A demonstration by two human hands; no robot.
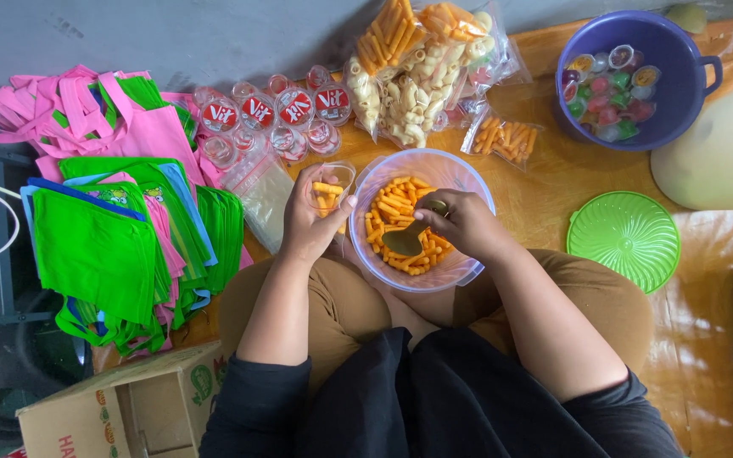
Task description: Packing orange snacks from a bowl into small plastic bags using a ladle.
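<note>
A clear plastic bowl (pixel 460 174) of orange stick snacks (pixel 388 208) rests on my lap. My right hand (pixel 464 222) holds a spoon (pixel 407 239) with its scoop down among the snacks. Left of the bowl, my left hand (pixel 311 225) grips a small clear plastic bag (pixel 332 182) that holds a few orange sticks, its mouth open upward.
Filled snack bags (pixel 422 64) lie beyond the bowl, with sealed water cups (pixel 277 114) to their left. Green and pink cloth bags (pixel 116 220) are stacked at left. A purple basin of jelly cups (pixel 625 80), a green lid (pixel 623 237) and a cardboard box (pixel 125 411) surround me.
</note>
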